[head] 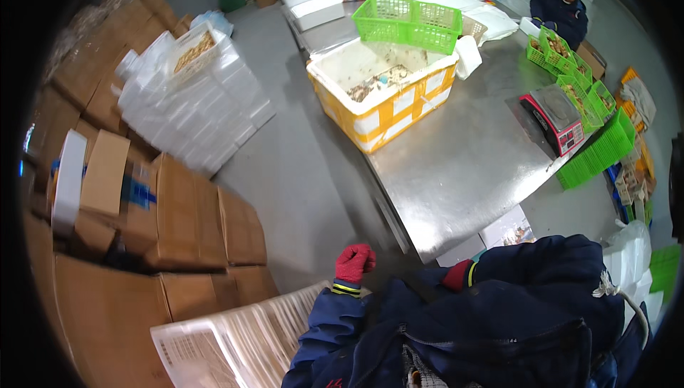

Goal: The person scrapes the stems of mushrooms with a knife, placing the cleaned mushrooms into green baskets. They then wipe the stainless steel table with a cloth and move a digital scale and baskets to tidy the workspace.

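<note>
My left hand, in a red glove, hangs over the grey floor with its fingers curled and nothing visible in it. Just below it is a long nested stack of white plastic baskets. My right hand, also red-gloved, shows only in part at the cuff; its fingers are hidden against my dark jacket. Ahead stands a steel table. On it is a white foam box bound with yellow tape, with loose brown bits and a small blue thing inside. A green plastic basket rests on its far rim.
A red-and-black weighing scale sits near the table's right edge. Green baskets of brownish pieces line that side, where a person works. Cardboard boxes and a wrapped white stack flank the floor aisle on the left.
</note>
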`<state>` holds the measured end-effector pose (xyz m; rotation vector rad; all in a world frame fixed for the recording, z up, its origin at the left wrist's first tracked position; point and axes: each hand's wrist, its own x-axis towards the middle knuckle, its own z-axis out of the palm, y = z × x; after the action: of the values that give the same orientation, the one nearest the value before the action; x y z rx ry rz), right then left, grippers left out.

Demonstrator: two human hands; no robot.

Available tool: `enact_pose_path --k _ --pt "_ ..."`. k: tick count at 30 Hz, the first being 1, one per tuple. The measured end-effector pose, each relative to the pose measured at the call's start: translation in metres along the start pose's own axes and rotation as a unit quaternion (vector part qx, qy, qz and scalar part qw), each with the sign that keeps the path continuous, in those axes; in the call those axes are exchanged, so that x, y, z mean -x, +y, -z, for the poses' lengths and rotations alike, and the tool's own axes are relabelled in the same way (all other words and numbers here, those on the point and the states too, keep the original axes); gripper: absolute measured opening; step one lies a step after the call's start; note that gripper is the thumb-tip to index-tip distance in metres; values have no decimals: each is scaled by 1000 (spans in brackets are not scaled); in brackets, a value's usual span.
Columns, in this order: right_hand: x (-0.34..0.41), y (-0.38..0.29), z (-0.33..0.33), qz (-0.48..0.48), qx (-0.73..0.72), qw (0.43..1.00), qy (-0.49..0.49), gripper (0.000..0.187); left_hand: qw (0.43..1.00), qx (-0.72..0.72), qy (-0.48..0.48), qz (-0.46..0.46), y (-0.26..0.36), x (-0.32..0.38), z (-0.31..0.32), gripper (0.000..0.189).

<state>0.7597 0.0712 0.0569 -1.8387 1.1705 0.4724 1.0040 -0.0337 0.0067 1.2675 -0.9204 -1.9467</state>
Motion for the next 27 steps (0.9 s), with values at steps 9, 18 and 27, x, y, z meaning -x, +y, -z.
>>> enact_pose_path --k 9,18,27 --pt "-58 23 172 105 -547 756 345 31 996 -55 -38 -53 148 -164 64 21" --pt "-29 73 304 -86 -379 642 661 46 938 -199 10 -283 299 -327 19 30" --pt "-27 219 451 -344 249 552 718 65 761 -537 -97 -351 375 -471 -104 70"
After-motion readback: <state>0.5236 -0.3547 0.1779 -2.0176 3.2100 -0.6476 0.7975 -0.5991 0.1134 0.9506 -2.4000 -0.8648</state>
